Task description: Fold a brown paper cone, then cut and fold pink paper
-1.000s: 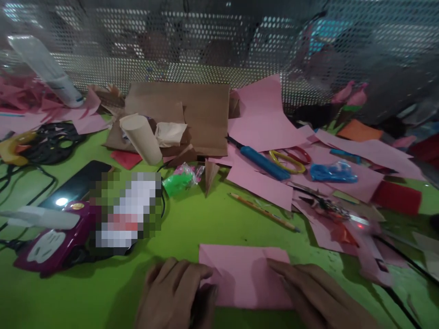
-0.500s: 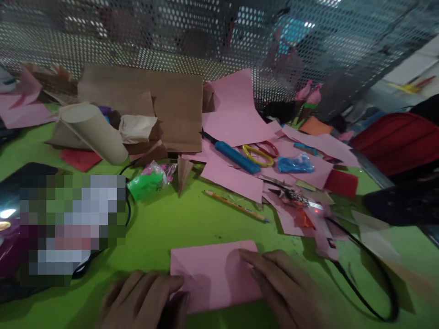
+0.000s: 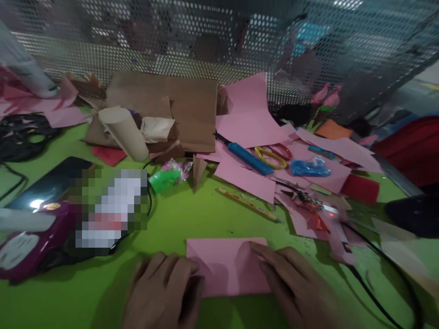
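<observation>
A folded piece of pink paper (image 3: 228, 269) lies on the green table in front of me, its long edges running sideways. My left hand (image 3: 166, 290) is closed at its left edge, with curled fingers and the thumb against the paper. On the other side, my right hand (image 3: 295, 283) grips the right edge, its index finger laid over the upper right corner and the thumb lower down. Just beyond the paper lies a yellowish pencil (image 3: 248, 205). Farther right rests a pink glue gun (image 3: 338, 233) with a lit red light and a black cord.
At the back stand brown cardboard (image 3: 192, 112) and a cardboard tube (image 3: 125, 132) before a perforated metal screen. Pink sheets (image 3: 245, 180) carry a blue cutter (image 3: 250, 159) and yellow-handled scissors (image 3: 270, 157). A purple device (image 3: 51, 237) and a dark phone (image 3: 51, 180) lie left.
The view has swung left, so the table's things appear farther right. The pink paper sits straighter, its tilt reduced, with both hands still at its edges.
</observation>
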Tool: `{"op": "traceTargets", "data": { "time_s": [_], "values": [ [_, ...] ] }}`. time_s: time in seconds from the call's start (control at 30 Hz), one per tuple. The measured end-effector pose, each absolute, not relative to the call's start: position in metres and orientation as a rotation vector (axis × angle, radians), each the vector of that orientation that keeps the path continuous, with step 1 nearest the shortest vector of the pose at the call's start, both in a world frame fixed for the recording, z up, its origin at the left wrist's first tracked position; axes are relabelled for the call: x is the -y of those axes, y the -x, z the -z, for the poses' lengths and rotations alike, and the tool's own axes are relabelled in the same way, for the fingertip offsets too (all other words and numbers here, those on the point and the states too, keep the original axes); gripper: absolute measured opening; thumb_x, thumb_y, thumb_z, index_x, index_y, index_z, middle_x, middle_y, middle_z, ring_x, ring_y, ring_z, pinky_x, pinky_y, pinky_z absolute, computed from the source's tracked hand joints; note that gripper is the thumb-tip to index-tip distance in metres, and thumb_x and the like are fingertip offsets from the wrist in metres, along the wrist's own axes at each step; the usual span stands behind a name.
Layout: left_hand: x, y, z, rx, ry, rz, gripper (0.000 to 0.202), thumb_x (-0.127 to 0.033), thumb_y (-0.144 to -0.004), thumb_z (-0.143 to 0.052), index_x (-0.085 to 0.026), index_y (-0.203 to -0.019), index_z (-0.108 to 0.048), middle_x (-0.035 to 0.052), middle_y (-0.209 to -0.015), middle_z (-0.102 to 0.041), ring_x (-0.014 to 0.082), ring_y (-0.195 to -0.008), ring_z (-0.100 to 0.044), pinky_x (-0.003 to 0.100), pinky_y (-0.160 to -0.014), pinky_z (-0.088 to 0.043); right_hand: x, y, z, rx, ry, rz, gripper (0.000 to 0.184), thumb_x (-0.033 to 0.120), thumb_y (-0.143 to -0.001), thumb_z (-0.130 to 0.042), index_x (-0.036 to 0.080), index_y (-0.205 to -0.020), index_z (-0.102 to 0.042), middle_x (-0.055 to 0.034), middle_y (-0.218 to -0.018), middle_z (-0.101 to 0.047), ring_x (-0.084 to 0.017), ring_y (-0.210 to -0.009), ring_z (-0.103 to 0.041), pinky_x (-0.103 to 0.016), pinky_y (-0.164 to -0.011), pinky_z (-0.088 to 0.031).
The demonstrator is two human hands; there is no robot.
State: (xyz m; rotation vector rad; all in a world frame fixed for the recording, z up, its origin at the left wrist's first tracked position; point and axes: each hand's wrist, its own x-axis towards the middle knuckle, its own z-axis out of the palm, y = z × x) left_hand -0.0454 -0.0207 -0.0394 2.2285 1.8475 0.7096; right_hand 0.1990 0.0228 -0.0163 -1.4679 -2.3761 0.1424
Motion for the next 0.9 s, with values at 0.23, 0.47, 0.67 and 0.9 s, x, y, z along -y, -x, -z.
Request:
{"op": "traceTargets", "data": {
  "time_s": [0.23,0.47,0.67,0.9],
  "values": [
    [0.018,0.043,0.033,-1.66,-2.556,-0.732,0.034,-0.004,-0.086,-0.044,-0.022,-0.109,-0.062,0.0053,-0.109,-0.067,0.0225,-0.097,-0.061,0.035,-0.078,-0.05,-0.024,-0.196,0.02,2.349,1.488,-0.145,0.032,0.034,-0.1,-0.037,0.026,-0.117,-0.063,-0.0053,-0.084,-0.064,-0.018,-0.069,-0.065,-0.028,-0.06,-0.052],
    [0.031,0.044,0.038,-1.464,-2.789,-0.633,0.044,-0.011,-0.087,-0.046,-0.009,-0.131,-0.05,0.0123,-0.129,-0.062,0.0261,-0.116,-0.058,0.036,-0.087,-0.055,-0.02,-0.192,0.021,2.321,1.543,-0.247,0.029,0.028,-0.098,-0.04,0.026,-0.117,-0.063,-0.007,-0.092,-0.065,-0.021,-0.078,-0.064,-0.034,-0.07,-0.053],
    [0.04,0.045,0.035,-1.449,-2.73,-0.432,0.069,-0.043,-0.081,-0.065,-0.028,-0.144,-0.04,0.0107,-0.147,-0.045,0.0333,-0.127,-0.049,0.046,-0.091,-0.054,-0.022,-0.19,0.017,2.281,1.55,-0.349,0.027,0.022,-0.096,-0.045,0.025,-0.115,-0.064,-0.0065,-0.098,-0.067,-0.022,-0.087,-0.063,-0.035,-0.078,-0.052],
    [0.039,0.042,0.035,-1.44,-2.74,-0.467,0.07,-0.055,-0.081,-0.064,-0.028,-0.142,-0.043,0.0122,-0.144,-0.048,0.033,-0.126,-0.05,0.049,-0.099,-0.048,-0.001,-0.187,0.002,2.13,1.435,0.077,0.03,0.026,-0.096,-0.047,0.021,-0.121,-0.062,-0.0098,-0.109,-0.068,-0.025,-0.103,-0.061,-0.043,-0.091,-0.046]
  ]
}}
